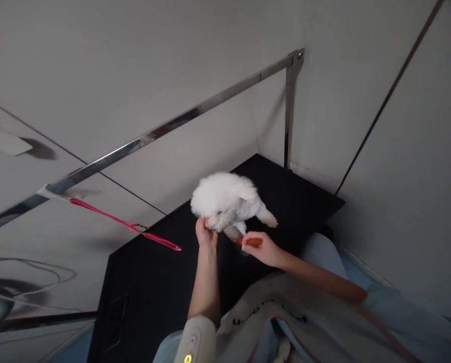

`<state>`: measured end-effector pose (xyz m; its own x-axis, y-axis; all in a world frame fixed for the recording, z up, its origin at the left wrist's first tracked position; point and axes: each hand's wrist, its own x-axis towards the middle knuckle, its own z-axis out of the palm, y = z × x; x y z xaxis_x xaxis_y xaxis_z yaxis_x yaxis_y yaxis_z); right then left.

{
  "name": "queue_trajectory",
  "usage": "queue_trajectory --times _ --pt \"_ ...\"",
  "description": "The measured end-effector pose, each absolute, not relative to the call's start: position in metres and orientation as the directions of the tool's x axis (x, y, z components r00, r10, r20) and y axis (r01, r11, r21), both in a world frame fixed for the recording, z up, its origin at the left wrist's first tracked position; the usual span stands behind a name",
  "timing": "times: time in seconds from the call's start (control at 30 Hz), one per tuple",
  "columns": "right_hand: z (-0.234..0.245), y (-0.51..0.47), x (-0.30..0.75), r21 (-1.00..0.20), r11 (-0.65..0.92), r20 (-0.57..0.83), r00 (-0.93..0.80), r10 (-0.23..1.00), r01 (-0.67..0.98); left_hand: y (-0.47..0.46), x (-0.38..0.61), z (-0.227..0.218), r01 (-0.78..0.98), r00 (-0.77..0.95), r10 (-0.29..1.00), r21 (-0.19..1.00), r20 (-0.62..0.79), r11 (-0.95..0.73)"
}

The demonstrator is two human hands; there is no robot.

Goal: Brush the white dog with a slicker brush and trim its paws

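A small fluffy white dog (227,199) stands on a black table (145,282). My left hand (205,235) is closed under the dog's muzzle, holding its chin. My right hand (261,248) is closed on a brush with an orange-brown handle (251,242); its pale head (233,233) sits just below the dog's face and chest.
A metal grooming arm (180,120) runs diagonally over the table, with an upright post (288,111) at the far corner. A red leash loop (134,227) hangs from the arm on the left. Grey walls close in behind and to the right. A device (195,343) sits on my left forearm.
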<state>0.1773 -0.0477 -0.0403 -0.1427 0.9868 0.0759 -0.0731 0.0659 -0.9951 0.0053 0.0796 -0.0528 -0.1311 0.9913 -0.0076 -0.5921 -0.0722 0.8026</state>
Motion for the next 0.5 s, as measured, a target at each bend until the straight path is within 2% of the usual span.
queue_trajectory --times 0.1,0.23,0.3,0.4,0.5 --pt "-0.035 -0.030 0.172 -0.979 0.183 0.182 0.021 0.983 -0.092 0.075 0.008 -0.048 -0.615 -0.158 0.987 0.782 0.007 -0.104" --pt "-0.040 -0.018 0.169 -0.954 0.265 0.216 0.291 0.932 -0.141 0.070 0.010 -0.043 -0.588 -0.177 0.984 0.800 0.020 -0.122" --pt "-0.041 -0.018 0.168 -0.934 0.303 0.239 0.295 0.925 -0.192 0.068 0.012 -0.041 -0.582 -0.162 0.986 0.804 0.031 -0.121" --pt "-0.040 -0.018 0.171 -0.934 0.240 0.195 0.188 0.963 -0.263 0.065 0.013 -0.039 -0.591 -0.140 0.989 0.797 0.047 -0.122" --pt "-0.040 -0.017 0.179 -0.949 0.227 0.139 0.356 0.924 -0.219 0.063 0.012 -0.038 -0.587 -0.138 0.990 0.804 0.024 -0.101"
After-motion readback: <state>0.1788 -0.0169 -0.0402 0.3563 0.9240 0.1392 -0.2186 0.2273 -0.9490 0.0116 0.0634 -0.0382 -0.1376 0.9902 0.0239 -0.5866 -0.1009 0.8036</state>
